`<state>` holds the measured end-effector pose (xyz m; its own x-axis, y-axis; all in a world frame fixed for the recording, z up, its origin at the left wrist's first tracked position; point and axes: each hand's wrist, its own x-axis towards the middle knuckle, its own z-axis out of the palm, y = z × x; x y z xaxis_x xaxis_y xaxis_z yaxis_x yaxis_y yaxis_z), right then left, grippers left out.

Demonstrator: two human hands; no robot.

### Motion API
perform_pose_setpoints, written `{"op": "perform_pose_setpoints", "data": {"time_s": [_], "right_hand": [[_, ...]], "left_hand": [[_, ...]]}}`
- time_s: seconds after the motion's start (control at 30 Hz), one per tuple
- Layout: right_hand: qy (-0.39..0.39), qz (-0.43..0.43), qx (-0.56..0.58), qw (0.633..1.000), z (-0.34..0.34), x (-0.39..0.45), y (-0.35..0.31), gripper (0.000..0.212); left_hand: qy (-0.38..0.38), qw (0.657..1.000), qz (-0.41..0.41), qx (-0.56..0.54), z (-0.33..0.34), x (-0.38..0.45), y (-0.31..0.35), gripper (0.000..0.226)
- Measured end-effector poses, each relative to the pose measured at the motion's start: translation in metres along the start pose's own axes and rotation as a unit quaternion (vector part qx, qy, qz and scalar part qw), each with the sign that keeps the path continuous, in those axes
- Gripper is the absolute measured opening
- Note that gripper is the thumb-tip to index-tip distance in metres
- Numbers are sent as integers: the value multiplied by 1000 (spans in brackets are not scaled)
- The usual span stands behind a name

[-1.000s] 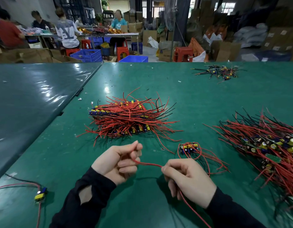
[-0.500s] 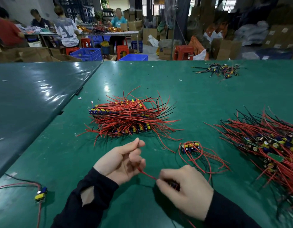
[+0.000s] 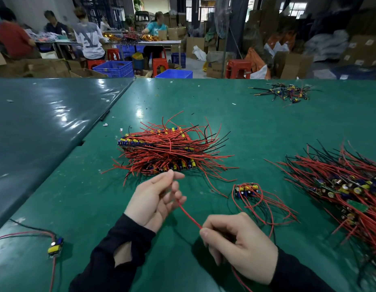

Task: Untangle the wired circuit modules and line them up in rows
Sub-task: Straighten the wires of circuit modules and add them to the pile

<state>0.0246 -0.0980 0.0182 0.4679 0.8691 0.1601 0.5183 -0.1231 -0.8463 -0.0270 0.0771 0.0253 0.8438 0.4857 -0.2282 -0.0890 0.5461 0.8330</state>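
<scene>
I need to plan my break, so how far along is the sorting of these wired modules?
Partly done. The stacked pile ahead already has modules lined up in rows. In hand: the left hand and right hand hold one red wire between them. Left: the big tangled heap on the right, the small cluster, and a stray module near left.
</scene>
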Motion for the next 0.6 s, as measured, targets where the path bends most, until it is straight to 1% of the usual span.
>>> {"op": "perform_pose_setpoints", "data": {"time_s": [0.07,0.13,0.17,0.23,0.27,0.3,0.33,0.37,0.43,0.47,0.5,0.53,0.57,0.6], "right_hand": [[-46,17,61,997,0,0,-4,27],[-91,42,138,985,0,-1,-7,25],[-112,54,174,977,0,-1,-8,24],[-148,72,230,959,-1,-2,-11,23],[-162,76,249,952,-2,-2,-12,23],[-171,77,260,947,-2,-2,-13,22],[-166,76,259,948,-2,-1,-13,19],[-145,74,251,954,-2,-1,-12,16],[-65,78,243,965,-1,2,-7,9],[-18,83,253,964,-2,4,-5,11],[30,87,269,959,-2,5,-3,15],[80,87,284,952,-3,6,0,17],[128,84,296,943,-4,7,2,17],[169,78,307,933,-6,8,3,16]], "left_hand": [[23,997,72,33,1,1,-4,24],[44,982,145,110,2,0,-10,24],[54,968,186,159,3,-1,-14,24],[80,920,276,267,3,0,-21,23],[89,894,307,314,3,0,-23,22],[94,880,320,338,2,1,-24,21],[93,886,309,333,0,1,-23,21],[83,911,276,294,0,2,-20,22],[46,971,180,150,-2,3,-10,20],[27,988,132,75,-2,3,-6,20],[15,996,85,22,-2,4,-4,29],[6,999,35,-2,-2,4,-3,41],[-8,1000,-19,7,-1,3,-2,50],[-34,996,-75,39,2,0,-3,55]]}}
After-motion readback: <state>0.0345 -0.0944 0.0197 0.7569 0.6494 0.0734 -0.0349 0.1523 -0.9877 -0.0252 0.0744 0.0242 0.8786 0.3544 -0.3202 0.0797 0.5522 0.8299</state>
